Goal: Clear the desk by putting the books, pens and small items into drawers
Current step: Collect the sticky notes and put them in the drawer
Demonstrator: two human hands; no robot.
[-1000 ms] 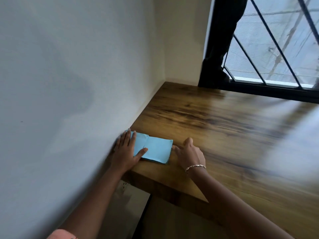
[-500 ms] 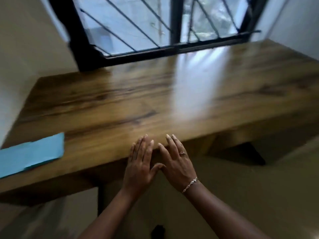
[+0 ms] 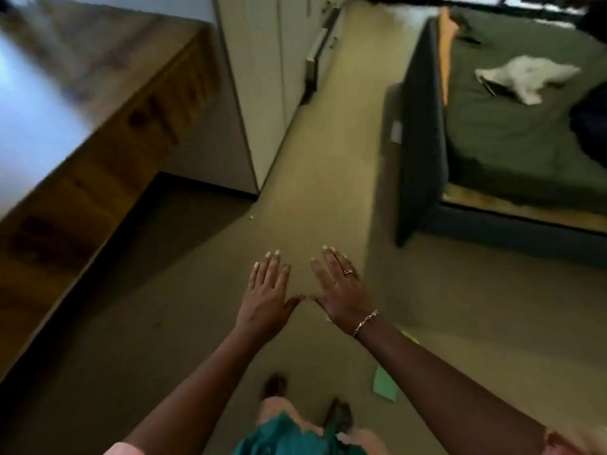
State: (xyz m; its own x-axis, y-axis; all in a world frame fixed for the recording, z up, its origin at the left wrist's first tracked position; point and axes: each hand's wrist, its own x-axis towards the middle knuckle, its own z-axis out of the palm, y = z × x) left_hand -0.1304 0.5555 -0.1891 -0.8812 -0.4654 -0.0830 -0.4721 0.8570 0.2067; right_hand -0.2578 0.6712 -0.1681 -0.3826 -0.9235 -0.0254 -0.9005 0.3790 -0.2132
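My left hand (image 3: 267, 292) and my right hand (image 3: 338, 287) are held out in front of me over the floor, side by side, fingers straight and spread, thumbs almost touching. Neither holds anything. The right hand wears a ring and a bracelet. The wooden desk (image 3: 98, 103) runs along the left, blurred, with its front edge facing me; no books, pens or small items show on the visible part of its top.
A pale cabinet (image 3: 259, 77) stands past the desk's end. On the right is a bed (image 3: 512, 133) with a dark green cover and a white cloth (image 3: 528, 75). Beige floor (image 3: 328, 178) runs between them. A green paper (image 3: 386, 382) lies by my feet.
The view swung right, away from the desk and window toward the floor and bed. Both hands left the desk edge and now hover open over the floor. The blue paper is out of view.
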